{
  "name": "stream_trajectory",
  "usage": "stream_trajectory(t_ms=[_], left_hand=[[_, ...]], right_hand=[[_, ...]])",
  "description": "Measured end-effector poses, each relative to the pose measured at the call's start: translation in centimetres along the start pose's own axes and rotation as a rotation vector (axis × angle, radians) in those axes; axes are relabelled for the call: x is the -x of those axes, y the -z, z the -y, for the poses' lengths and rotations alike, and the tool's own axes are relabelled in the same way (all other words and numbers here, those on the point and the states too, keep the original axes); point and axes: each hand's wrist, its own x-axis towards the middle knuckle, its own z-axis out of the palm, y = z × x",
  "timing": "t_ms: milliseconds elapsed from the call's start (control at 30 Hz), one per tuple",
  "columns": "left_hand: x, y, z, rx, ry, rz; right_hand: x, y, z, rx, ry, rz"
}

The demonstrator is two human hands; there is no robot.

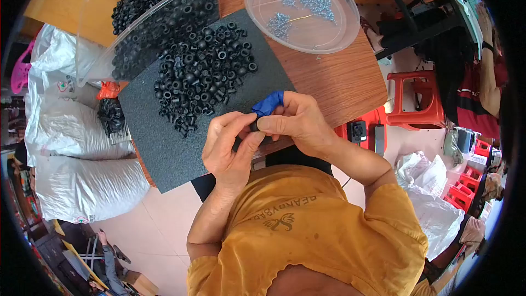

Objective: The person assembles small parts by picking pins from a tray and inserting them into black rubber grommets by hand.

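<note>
My left hand (229, 145) and my right hand (302, 123) meet over the near edge of the table. Between their fingertips they pinch a small black rubber-like part (254, 125), mostly hidden by the fingers. Blue wrapping (267, 104) covers a finger of my right hand. Just beyond my hands, a loose pile of small black ring-shaped parts (205, 71) lies on a dark grey mat (181, 159). Behind the pile stands a clear plastic bin (164, 13) heaped with more of these parts.
A round clear tray (342, 27) with small bluish pieces sits at the far right of the wooden table (350, 77). White sacks (90, 186) stand on the left. To the right are a red stool (413, 101) and white bags (435, 216). Another person's arm (489, 77) shows far right.
</note>
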Motion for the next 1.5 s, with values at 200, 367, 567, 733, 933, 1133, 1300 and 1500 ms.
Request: stream_trajectory(t_ms=[200, 367, 567, 733, 933, 1133, 1300, 1500], left_hand=[[1.1, 0.1, 0.7, 0.135, 0.094, 0.005], [2.1, 0.5, 0.7, 0.309, 0.219, -0.010], [2.9, 2.5, 1.0, 0.636, 0.447, -0.027], [3.3, 3.4, 1.4, 0.618, 0.337, -0.107], [3.3, 4.7, 1.1, 0.709, 0.366, -0.159], [3.2, 5.1, 1.7, 0.701, 0.368, -0.210], [3.3, 5.1, 1.8, 0.693, 0.389, -0.233], [3.2, 5.0, 1.8, 0.709, 0.384, -0.269]], right_hand=[[0.6, -0.2, -0.7, -0.069, -0.050, 0.001], [0.9, -0.9, -0.3, 0.086, -0.052, 0.021], [-1.2, -1.2, -0.8, 0.737, 0.469, -0.068], [-4.5, -3.9, -1.0, 1.063, 0.896, 0.083], [-7.1, -4.6, -2.4, 1.260, 1.253, 0.233], [-6.8, -5.4, -2.4, 1.395, 1.288, 0.261], [-6.7, -5.8, -2.9, 1.462, 1.301, 0.178], [-6.6, -6.2, -2.7, 1.474, 1.269, 0.169]])
